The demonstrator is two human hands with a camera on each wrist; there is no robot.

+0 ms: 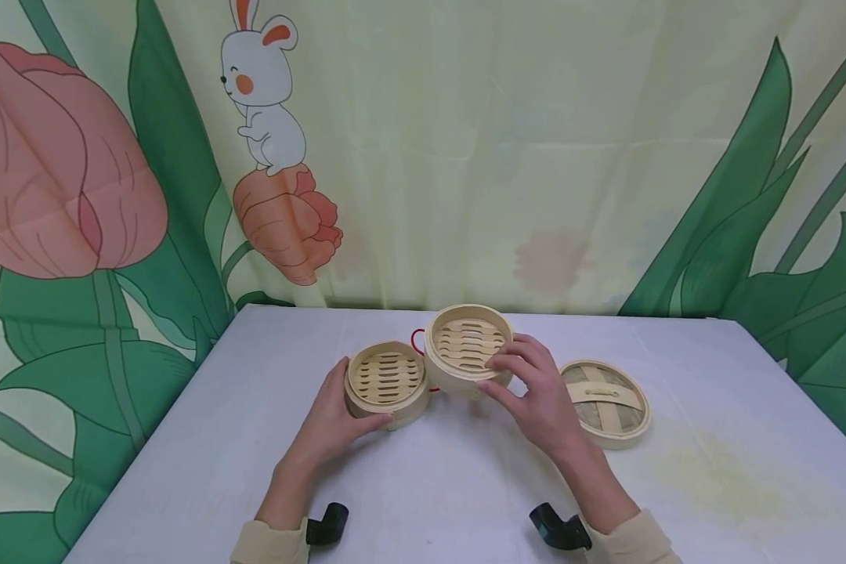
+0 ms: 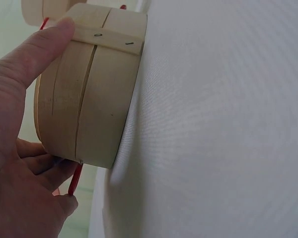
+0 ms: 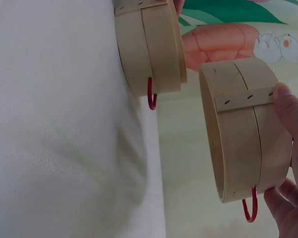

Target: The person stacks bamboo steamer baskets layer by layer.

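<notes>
the left hand (image 1: 331,423) is gripping a small bamboo steamer basket (image 1: 388,384), its thumb lying along the near wall and its other fingers curving round the far side; that basket is resting on the white cloth (image 1: 451,501) with its slatted face showing on top. the right hand (image 1: 536,388) is holding a second basket (image 1: 471,345) up off the cloth, pinching its wall between thumb and fingers, and this one is hanging just to the right of the first and higher, its slats also facing upward. in the right wrist view a gap is showing between the two baskets, and the open underside of the raised one is facing the cloth. a red loop (image 3: 251,210) is sticking out from the raised basket, and another red loop (image 3: 151,94) is poking out from the lower one. in the left wrist view the left thumb is touching a stapled strip (image 2: 109,40) on the lower basket's wall. a woven lid (image 1: 605,403) is lying on the cloth, just beyond the right forearm. behind the table, a printed curtain (image 1: 458,157) is hanging, showing a white rabbit (image 1: 268,94) and a pink tulip (image 1: 56,164).
</notes>
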